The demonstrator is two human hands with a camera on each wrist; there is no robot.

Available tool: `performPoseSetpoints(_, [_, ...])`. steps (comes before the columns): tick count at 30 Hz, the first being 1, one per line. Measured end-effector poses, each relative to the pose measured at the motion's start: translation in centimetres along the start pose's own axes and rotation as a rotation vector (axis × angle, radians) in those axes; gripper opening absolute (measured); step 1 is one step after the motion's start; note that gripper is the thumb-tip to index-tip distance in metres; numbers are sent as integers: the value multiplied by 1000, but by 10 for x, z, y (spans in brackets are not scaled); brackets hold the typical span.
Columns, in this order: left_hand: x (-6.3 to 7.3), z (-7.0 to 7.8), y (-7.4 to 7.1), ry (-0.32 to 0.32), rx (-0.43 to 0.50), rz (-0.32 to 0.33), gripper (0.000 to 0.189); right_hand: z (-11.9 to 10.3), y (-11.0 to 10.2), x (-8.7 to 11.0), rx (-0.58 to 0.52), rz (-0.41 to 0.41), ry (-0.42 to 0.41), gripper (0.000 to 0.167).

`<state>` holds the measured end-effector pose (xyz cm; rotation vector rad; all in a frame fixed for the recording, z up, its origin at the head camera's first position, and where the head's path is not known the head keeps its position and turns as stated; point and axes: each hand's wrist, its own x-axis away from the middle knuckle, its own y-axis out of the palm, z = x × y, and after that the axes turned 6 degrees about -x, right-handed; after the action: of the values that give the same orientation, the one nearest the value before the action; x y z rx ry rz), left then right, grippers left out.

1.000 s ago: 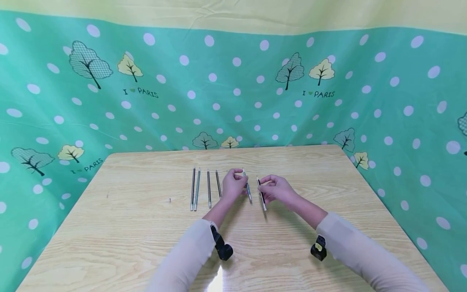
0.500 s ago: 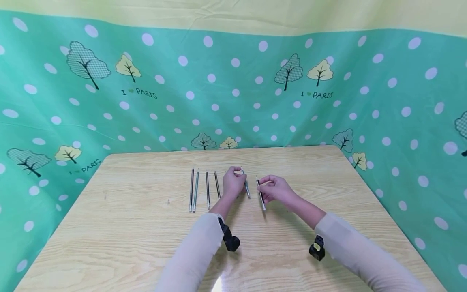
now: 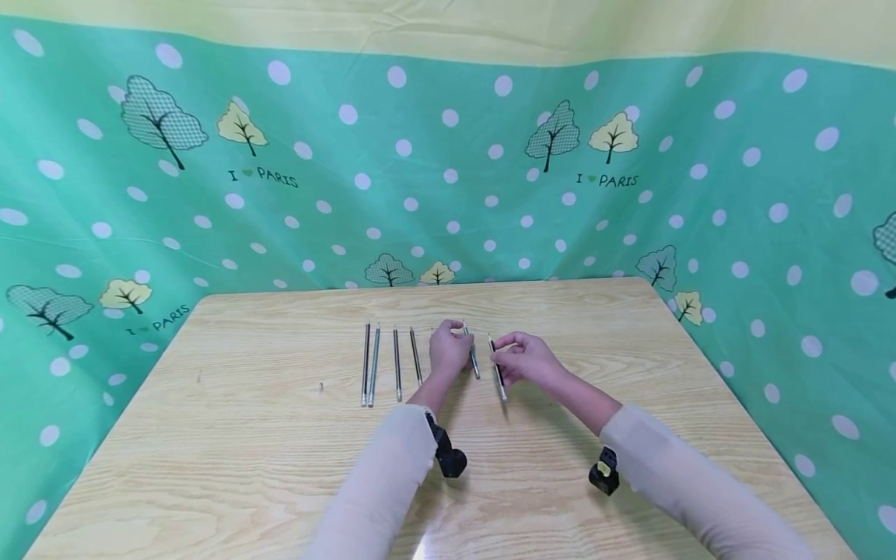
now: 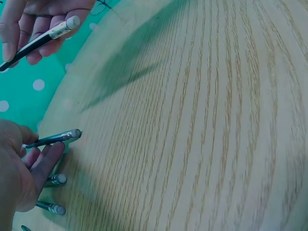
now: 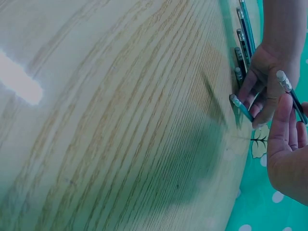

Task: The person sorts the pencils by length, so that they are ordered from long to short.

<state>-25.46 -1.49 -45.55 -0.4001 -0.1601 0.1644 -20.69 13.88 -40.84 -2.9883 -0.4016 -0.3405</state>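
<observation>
My left hand (image 3: 450,351) pinches a teal pencil (image 3: 476,365) near the far middle of the table; its eraser end points back toward me. Just to the right, my right hand (image 3: 526,359) holds a black pencil (image 3: 500,377) between thumb and fingers, tilted, with its whitish eraser end nearest me. In the left wrist view this black pencil (image 4: 41,43) casts a shadow apart from it, so it is off the table. The right wrist view shows the teal pencil (image 5: 242,108) in the left fingers. Left of my left hand lie a black pencil (image 3: 366,362) and others.
Next to that black pencil lie a teal pencil (image 3: 374,365) and two dark pencils, (image 3: 397,362) one of them further left. Another is partly hidden by my left hand. A small scrap (image 3: 321,386) lies on the wooden table (image 3: 245,443). A green dotted curtain (image 3: 315,155) hangs behind.
My left forearm has swung slightly right and forward, and the teal pencil's eraser end has shifted a little away from me. My right hand keeps its black pencil almost still.
</observation>
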Motion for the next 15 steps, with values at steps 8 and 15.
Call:
performPoseSetpoints(8, [-2, 0, 6, 25, -25, -4, 33, 0, 0, -2, -9, -12, -10, 35])
performPoseSetpoints(15, [0, 1, 7, 54, -118, -16, 35, -1, 0, -2, -10, 6, -1, 32])
